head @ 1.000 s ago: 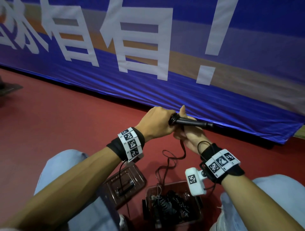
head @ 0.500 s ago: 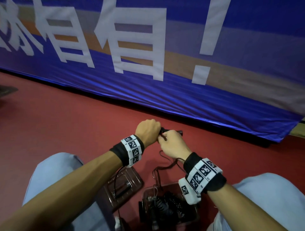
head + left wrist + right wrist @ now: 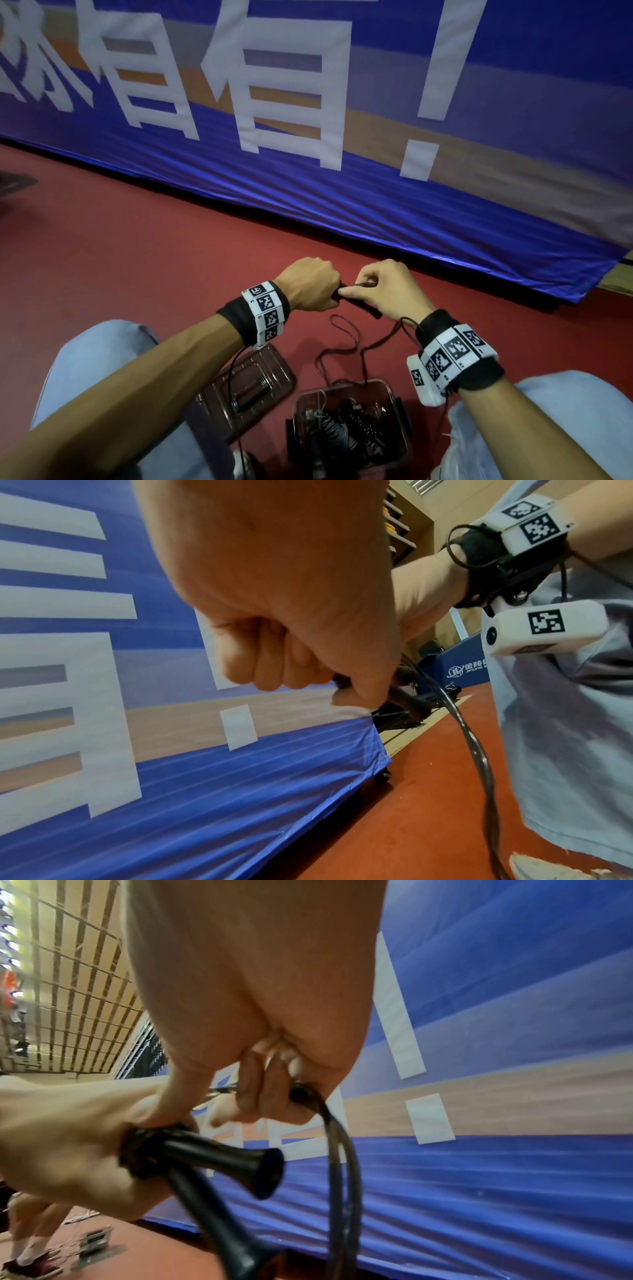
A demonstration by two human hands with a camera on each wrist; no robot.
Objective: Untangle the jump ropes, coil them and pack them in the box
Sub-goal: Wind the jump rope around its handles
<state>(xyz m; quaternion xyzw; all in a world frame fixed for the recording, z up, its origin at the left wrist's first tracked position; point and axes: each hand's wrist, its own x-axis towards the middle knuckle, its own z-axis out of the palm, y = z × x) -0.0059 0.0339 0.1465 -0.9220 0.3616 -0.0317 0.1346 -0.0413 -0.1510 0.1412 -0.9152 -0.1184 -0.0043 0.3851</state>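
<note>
Left hand (image 3: 310,284) is making a closed fist around the two black handles (image 3: 219,1161) of a jump rope, gripping them together; the flared handle ends are sticking out of the fist in the right wrist view. Right hand (image 3: 387,291) is meeting the left above the floor (image 3: 137,257), thumb and forefinger pinching the thin rope (image 3: 342,346) just beside the handles, remaining fingers curled tight. From the hands the rope is hanging in loose loops down toward the box (image 3: 397,394). The box is sitting on the floor between the person's knees, at the bottom edge of the head view, and is holding a dark tangle of other ropes (image 3: 346,428). The lid (image 3: 253,383) is lying flat on the floor just left of the box. A blue banner (image 3: 342,205) with white characters is standing along the far edge of the floor.
</note>
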